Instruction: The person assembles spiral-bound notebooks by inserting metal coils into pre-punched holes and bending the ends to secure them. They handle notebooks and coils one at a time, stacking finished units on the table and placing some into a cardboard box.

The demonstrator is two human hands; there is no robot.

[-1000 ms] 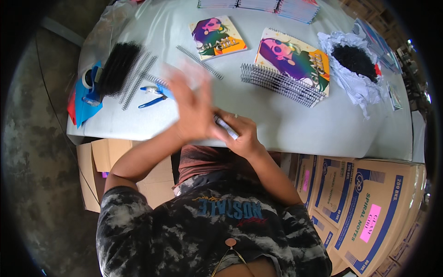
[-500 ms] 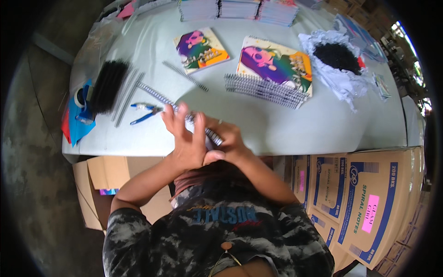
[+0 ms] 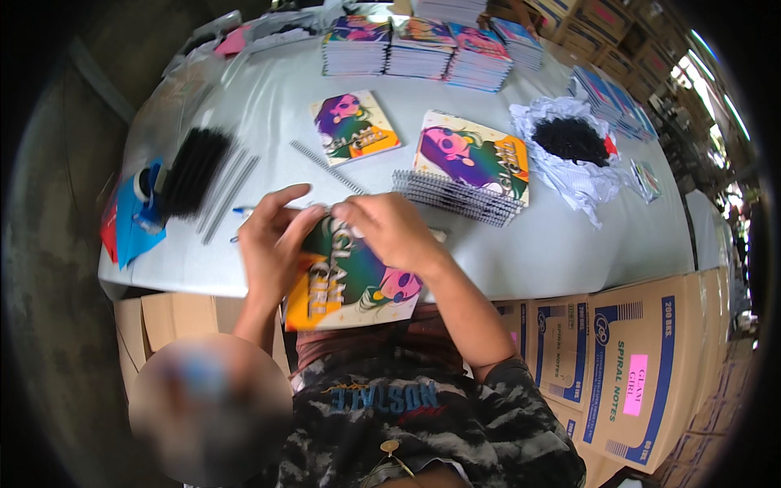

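Observation:
A notebook (image 3: 360, 281) with a colourful illustrated cover lies tilted over the table's near edge, its picture upside down to me. At its far edge, my left hand (image 3: 275, 242) pinches with thumb and forefinger near the corner. My right hand (image 3: 392, 234) is closed on the same edge, fingertips close to the left thumb. The binding between the fingertips is mostly hidden. Behind my left hand, only bits of the blue-handled pliers (image 3: 242, 211) show. Just beyond the hands lies a loose spiral coil (image 3: 327, 167).
Farther back are a single notebook (image 3: 355, 128) and a stack of spiral-bound notebooks (image 3: 472, 163). Black coils (image 3: 195, 172) and a tape roll (image 3: 146, 183) sit left. Black scraps (image 3: 571, 141) lie in crumpled wrapping at right. Cartons (image 3: 630, 374) stand below the table's right side.
The notebook, held edge-on before, now shows its cover face up. My hands have shifted apart along its far edge, and the left covers most of the pliers. The view has tilted up slightly.

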